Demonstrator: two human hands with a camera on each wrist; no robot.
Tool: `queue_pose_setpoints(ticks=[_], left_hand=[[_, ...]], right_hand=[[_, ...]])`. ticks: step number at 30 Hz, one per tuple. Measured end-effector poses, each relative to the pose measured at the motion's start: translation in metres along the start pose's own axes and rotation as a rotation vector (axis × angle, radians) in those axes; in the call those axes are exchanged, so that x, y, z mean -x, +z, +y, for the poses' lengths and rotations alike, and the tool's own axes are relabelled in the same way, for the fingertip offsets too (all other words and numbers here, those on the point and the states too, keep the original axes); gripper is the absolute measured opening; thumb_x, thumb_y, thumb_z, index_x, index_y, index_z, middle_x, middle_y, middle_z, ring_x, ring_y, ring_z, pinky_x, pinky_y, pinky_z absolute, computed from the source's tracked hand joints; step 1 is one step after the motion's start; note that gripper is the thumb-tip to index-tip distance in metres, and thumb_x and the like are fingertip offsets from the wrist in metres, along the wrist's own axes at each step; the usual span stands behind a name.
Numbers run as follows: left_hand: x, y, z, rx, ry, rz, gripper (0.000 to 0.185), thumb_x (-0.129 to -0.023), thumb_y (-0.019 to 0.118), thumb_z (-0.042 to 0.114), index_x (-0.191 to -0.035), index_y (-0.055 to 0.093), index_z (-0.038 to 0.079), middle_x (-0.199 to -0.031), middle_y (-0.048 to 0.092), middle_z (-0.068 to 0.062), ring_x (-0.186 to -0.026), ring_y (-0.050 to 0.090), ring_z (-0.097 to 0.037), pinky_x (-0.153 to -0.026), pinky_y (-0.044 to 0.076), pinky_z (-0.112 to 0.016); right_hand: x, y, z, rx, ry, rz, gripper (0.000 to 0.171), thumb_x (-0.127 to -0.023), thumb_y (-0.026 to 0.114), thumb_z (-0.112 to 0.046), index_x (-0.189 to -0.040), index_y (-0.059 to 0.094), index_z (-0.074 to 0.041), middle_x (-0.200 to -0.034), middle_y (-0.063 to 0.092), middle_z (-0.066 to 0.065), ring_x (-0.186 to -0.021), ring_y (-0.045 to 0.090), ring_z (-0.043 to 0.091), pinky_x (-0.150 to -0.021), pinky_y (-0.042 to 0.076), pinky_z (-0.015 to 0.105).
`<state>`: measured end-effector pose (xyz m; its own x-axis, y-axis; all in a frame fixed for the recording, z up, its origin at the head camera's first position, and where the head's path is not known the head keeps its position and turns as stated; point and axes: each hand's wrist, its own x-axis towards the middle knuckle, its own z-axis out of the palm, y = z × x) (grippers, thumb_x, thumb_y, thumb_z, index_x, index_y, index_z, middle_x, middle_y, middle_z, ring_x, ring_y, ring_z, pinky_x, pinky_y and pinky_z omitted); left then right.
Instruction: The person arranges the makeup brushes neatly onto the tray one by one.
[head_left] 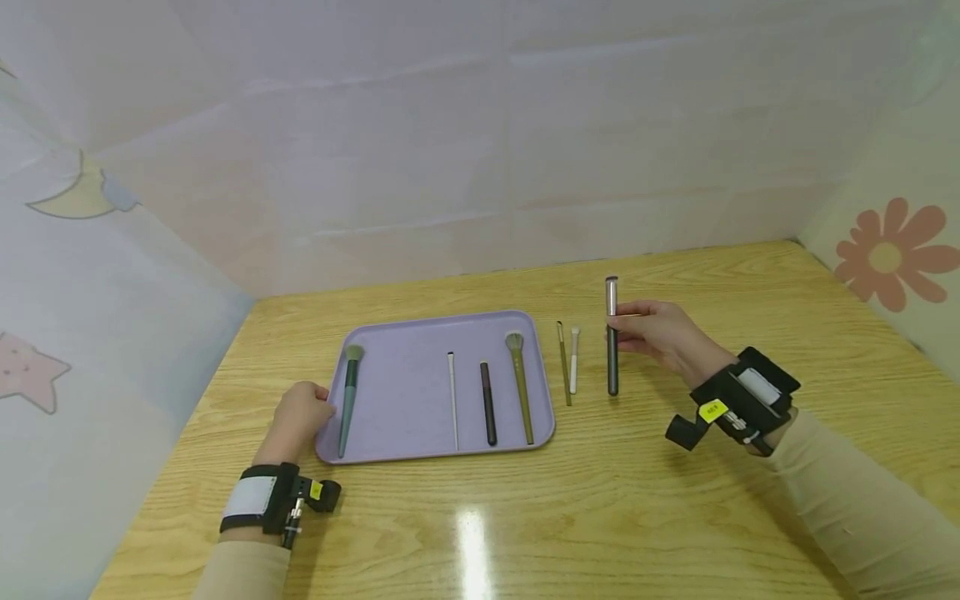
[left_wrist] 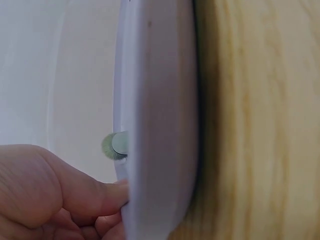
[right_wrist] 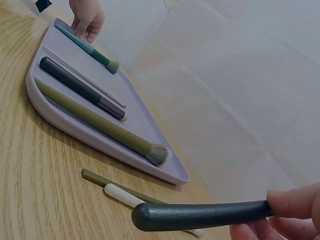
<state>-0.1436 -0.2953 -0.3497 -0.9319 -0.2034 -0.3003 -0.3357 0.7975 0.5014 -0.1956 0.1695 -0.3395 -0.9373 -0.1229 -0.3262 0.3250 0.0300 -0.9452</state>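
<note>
While the right hand (head_left: 660,335) pinches the upper part of a dark grey brush (head_left: 612,337) between thumb and fingers, the brush's lower end points toward the person, just above or on the wooden table (head_left: 675,517); contact with the table cannot be told. In the right wrist view the rounded dark end of this brush sticks out free of the fingers (right_wrist: 295,205). Just to the left of it, on the bare table, lie a short white brush (head_left: 573,360) and a thin olive brush (head_left: 563,363), side by side and close together, both outside the tray. The left hand (head_left: 298,418) grips the near left edge of the lilac tray (head_left: 420,342), fingers curled at the rim; the left wrist view shows fingertips against the tray's rim. The tray lies flat on the table and holds four items, roughly parallel: a teal-handled brush (head_left: 348,400) at the far left, nearest the left hand; a thin white stick (head_left: 453,398) near the middle; a dark pencil-like brush (head_left: 488,403) beside it; and a long olive-handled brush (head_left: 521,385) with a fluffy head at the right side.
</note>
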Motion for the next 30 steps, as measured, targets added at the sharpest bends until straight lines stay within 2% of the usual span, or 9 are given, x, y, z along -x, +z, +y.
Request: queue_pose_setpoints(ticks=[14,30], left_hand=[[-0.0049,-0.0008,-0.0039,-0.002,-0.001,-0.013,0.029,-0.090,0.051,-0.001,-0.112,0.052,-0.020,-0.104,0.056,-0.032,-0.090,0.056,-0.037,-0.074,0.050,-0.043],[-0.0053,0.0010,-0.0045,0.022,-0.016,-0.016,0.030,-0.091,0.050,-0.001,-0.114,0.051,-0.020,-0.107,0.056,-0.033,-0.092,0.055,-0.037,-0.075,0.050,-0.044]], right_hand=[[0.0035,0.0025,0.0002,-0.006,-0.023,-0.034,0.031,-0.097,0.056,-0.007,-0.124,0.045,0.005,-0.085,0.064,-0.002,-0.077,0.065,0.009,-0.076,0.054,0.025],[0.0023,0.0074,0.0017,-0.014,-0.034,-0.039,0.026,-0.097,0.056,-0.006,-0.118,0.046,0.005,-0.084,0.064,-0.002,-0.075,0.065,0.009,-0.074,0.055,0.023]])
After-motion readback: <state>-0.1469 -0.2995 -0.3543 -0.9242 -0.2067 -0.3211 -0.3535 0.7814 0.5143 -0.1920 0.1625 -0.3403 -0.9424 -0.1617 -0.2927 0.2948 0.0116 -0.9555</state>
